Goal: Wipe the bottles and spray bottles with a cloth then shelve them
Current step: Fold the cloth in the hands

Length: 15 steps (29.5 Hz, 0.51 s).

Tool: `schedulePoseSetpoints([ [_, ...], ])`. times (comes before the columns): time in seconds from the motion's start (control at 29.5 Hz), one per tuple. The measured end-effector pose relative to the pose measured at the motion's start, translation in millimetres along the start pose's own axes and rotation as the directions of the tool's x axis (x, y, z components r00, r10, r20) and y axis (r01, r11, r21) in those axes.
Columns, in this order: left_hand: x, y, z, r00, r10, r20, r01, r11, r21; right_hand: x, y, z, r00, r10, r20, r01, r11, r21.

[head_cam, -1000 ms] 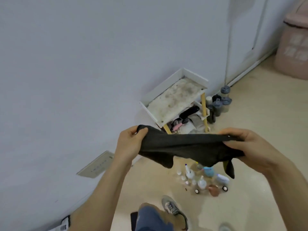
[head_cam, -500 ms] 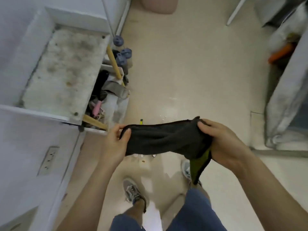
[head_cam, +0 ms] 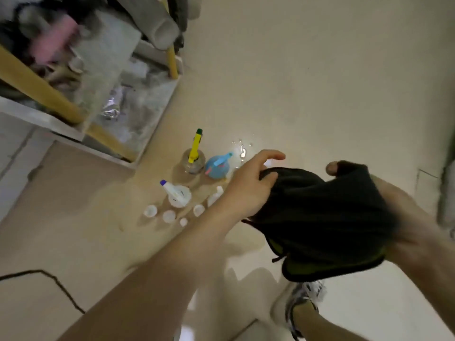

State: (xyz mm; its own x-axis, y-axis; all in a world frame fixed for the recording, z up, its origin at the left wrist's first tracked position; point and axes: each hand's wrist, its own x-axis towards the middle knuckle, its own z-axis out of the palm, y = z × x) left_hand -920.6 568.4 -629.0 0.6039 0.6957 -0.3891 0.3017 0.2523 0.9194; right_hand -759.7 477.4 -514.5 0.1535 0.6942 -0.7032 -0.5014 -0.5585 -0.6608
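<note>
- L hand (head_cam: 248, 190) is stretched out over the floor (head_cam: 307, 82). Thumb + lower fingers pinch the cloth (head_cam: 320, 217) at its left edge. Index finger (head_cam: 273, 153) sticks out loose, off the fabric.
- Cloth is dark w/ a yellow-green underside showing at the bottom hem. It's bunched btw the two hands, up in the air, touching no bottle.
- R hand (head_cam: 403, 207) is mostly wrapped under the cloth, w/ only the thumb tip poking out at the top. Fingers are hidden, so can't tell its grip.
- Bottles stand in a cluster on the floor, just off the near corner of the shelf (head_cam: 37, 114), to the left of the L hand.
- Yellow sprayer (head_cam: 194, 158) has a clear body and a yellow head w/ green tip. It's upright and the one closest to the shelf.
- Blue sprayer (head_cam: 218, 167) stands just beside it on the right, w/ a pale blue nozzle.
- White sprayer (head_cam: 177, 196), purple tip, stands nearer the person than the yellow one, a bit apart.
- White bottle (head_cam: 214, 196) is partly hidden behind the L wrist.
- Small bottles (head_cam: 169, 216): four, white, seen from the top, in a loose row nearest the person.
- Drops (head_cam: 241, 150) of water lie on the floor beyond the blue sprayer.
- Shelf has white trays and yellow posts. Its contents are cluttered and blurred.
- Cable (head_cam: 49, 276), black, runs along the floor's lower-left part.
- Shoe (head_cam: 304, 299) is below the cloth.
</note>
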Motion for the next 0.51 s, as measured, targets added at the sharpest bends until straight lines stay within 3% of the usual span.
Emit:
schedulePoseSetpoints([
  [0.1,20.2,-31.5,34.9,0.994,0.071,-0.08,-0.047,0.962,0.267,34.4,10.2,-9.6,0.999,0.032,-0.019,-0.036,0.963,-0.266],
  [0.14,23.3,-34.6,40.4,0.995,0.053,-0.079,-0.038,0.982,0.187,47.5,16.6,-26.8,0.997,0.039,-0.066,-0.055,0.963,-0.264],
  [0.17,26.7,-34.0,46.3,1.0,0.003,-0.012,-0.004,1.0,-0.012,58.4,19.9,-38.4,0.996,0.039,-0.078,-0.057,0.966,-0.25],
  [0.24,32.2,-32.0,60.5,0.966,-0.065,0.249,0.135,0.952,-0.274,70.5,25.4,-52.3,0.993,0.017,-0.117,-0.045,0.969,-0.243],
  [0.3,40.5,-33.3,76.6,0.917,-0.028,0.398,0.115,0.974,-0.196,75.8,20.9,-64.1,0.995,-0.034,-0.09,0.006,0.958,-0.288],
  [0.34,45.6,-33.4,82.1,0.92,0.001,0.391,0.063,0.987,-0.15,74.6,14.5,-66.2,0.995,-0.082,-0.062,0.055,0.933,-0.355],
  [0.44,59.6,-20.1,83.2,0.98,0.071,0.188,-0.072,0.997,0.001,58.4,-13.8,-80.9,0.978,-0.198,0.06,0.197,0.799,-0.568],
  [0.47,60.3,-12.1,80.1,0.987,0.084,0.137,-0.094,0.994,0.065,48.9,-20.3,-86.2,0.969,-0.235,0.075,0.222,0.696,-0.683],
  [0.51,55.7,-0.8,76.8,0.99,0.094,0.108,-0.107,0.987,0.123,39.7,-23.7,-91.1,0.948,-0.308,0.08,0.24,0.529,-0.814],
])
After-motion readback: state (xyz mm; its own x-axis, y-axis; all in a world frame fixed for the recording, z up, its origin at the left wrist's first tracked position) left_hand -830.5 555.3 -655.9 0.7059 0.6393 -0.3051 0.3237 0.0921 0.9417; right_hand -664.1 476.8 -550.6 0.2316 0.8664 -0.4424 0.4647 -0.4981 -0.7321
